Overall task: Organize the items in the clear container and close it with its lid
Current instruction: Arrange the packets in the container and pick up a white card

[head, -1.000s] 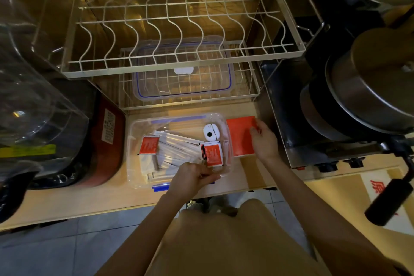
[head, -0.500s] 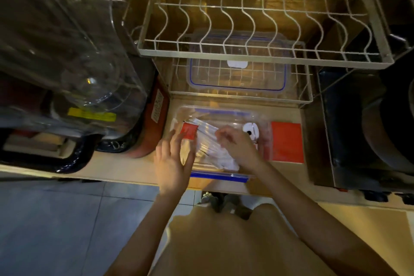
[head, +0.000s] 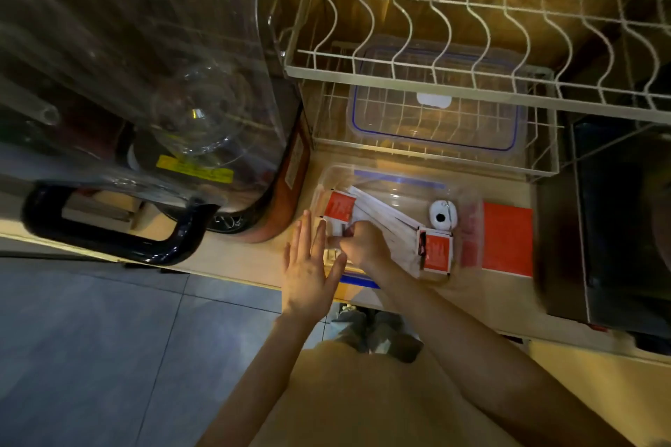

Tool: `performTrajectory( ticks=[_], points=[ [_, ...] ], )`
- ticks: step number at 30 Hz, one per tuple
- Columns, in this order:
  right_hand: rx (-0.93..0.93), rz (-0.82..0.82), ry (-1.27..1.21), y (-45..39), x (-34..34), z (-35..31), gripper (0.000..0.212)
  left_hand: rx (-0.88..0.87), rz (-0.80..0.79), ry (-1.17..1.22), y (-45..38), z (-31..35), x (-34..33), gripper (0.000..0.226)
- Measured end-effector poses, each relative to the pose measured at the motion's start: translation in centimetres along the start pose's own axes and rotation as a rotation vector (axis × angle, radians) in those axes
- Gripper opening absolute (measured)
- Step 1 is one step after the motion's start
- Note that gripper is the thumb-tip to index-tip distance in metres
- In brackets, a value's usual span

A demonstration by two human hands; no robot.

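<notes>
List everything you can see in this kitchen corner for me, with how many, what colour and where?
clear container: one, clear with blue trim, on the counter, lid off
red-and-white packets: at least two, inside the container, at its left and right ends
long white wrappers: several, white, lying across the container's middle
small round item: one, white with a dark spot, inside, right rear
red flat card: one, on the counter beside the container's right end
lid: one, clear with blue edge, on the lower wire shelf
wire rack: one, white, above the container
large clear jug: one, black handle, left
left hand: open, flat at the container's left end
right hand: fingers curled, inside the container
</notes>
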State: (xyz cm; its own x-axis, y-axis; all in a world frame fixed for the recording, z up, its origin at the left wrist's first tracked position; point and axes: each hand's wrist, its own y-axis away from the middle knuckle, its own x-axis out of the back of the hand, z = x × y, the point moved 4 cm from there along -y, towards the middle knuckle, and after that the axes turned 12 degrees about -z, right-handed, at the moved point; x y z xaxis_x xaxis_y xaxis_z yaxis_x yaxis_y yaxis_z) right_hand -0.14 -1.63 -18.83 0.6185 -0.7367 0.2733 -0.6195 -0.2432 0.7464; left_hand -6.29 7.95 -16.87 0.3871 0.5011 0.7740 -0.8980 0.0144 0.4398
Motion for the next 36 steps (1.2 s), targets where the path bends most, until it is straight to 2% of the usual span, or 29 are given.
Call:
performTrajectory(
  ticks=[2, 6, 10, 12, 16, 18, 20, 22, 26, 30, 32, 36],
  points=[
    [-0.010, 0.009, 0.009, -0.1, -0.1, -0.3, 0.023, -0.008, 0.003, 0.016, 0.0, 0.0, 0.0, 0.074],
    [-0.047, -0.092, -0.102, -0.2, 0.4, -0.5, 0.014, -0.031, 0.008, 0.055, 0.0, -0.1, 0.0, 0.072],
    [-0.079, -0.113, -0.132, 0.3, 1.8, -0.4, 0.012, -0.045, -0.017, 0.065, 0.1, 0.1, 0.1, 0.069],
    [-0.063, -0.133, -0.166, 0.8, 2.8, -0.4, 0.018, -0.020, -0.039, 0.065, 0.2, 0.0, 0.0, 0.073],
    [0.021, -0.115, -0.214, 2.4, 5.6, 0.0, 0.013, 0.082, -0.008, -0.019, 0.4, 0.7, 0.5, 0.083],
    [0.073, -0.091, -0.208, 3.1, 7.2, 0.5, 0.006, 0.052, 0.053, -0.079, 0.5, 2.2, 0.9, 0.078],
    [0.124, -0.066, -0.235, 4.0, 8.8, 1.0, 0.018, -0.044, 0.031, -0.120, 0.4, 3.8, 0.5, 0.074],
    [0.164, 0.012, -0.290, 5.2, 10.5, 1.5, 0.028, -0.154, -0.061, -0.118, 0.2, 5.4, -0.5, 0.077],
    [0.240, 0.284, -0.501, 8.0, 14.1, 3.7, 0.027, -0.240, -0.119, -0.135, -0.2, 7.8, -2.4, 0.097],
    [0.176, 0.535, -0.621, 10.0, 17.0, 7.0, 0.025, -0.226, -0.117, -0.179, -0.8, 8.8, -3.2, 0.097],
    [0.146, 0.645, -0.664, 10.4, 18.4, 8.5, 0.029, -0.201, -0.136, -0.211, -0.9, 8.8, -3.4, 0.089],
    [0.018, 0.691, -0.571, 9.9, 20.0, 10.8, 0.034, -0.135, -0.165, -0.246, -1.1, 8.9, -3.4, 0.089]
  ],
)
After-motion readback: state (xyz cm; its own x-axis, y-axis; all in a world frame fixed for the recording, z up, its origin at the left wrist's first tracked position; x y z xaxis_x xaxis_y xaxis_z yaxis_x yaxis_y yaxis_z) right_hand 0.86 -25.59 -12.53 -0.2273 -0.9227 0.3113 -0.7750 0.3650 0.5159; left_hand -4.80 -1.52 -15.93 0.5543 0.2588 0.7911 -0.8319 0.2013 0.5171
